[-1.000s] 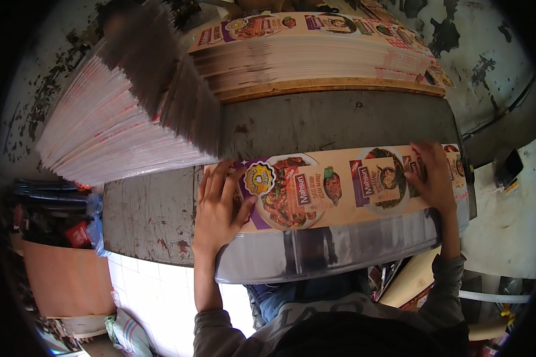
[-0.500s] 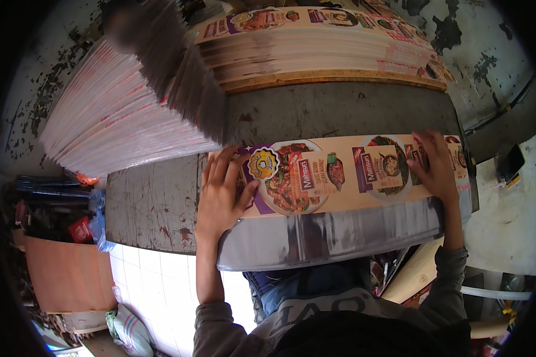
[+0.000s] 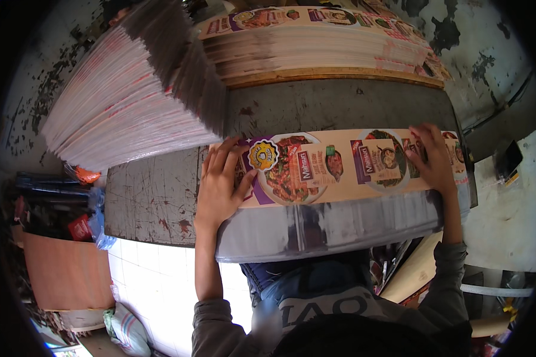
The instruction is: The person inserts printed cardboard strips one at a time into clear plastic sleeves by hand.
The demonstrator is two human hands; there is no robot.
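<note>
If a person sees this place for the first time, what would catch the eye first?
Probably the big slanting stack of sheets at the picture's upper left. Next, the printed sheet with food pictures, under the left hand and right hand. Another stack lies across the table's far side.

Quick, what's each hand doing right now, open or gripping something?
Left hand: open, fingers spread, resting on the left end of the long, beige, paper-like printed sheet.
Right hand: open, thumb apart, resting near that sheet's right end.
</note>
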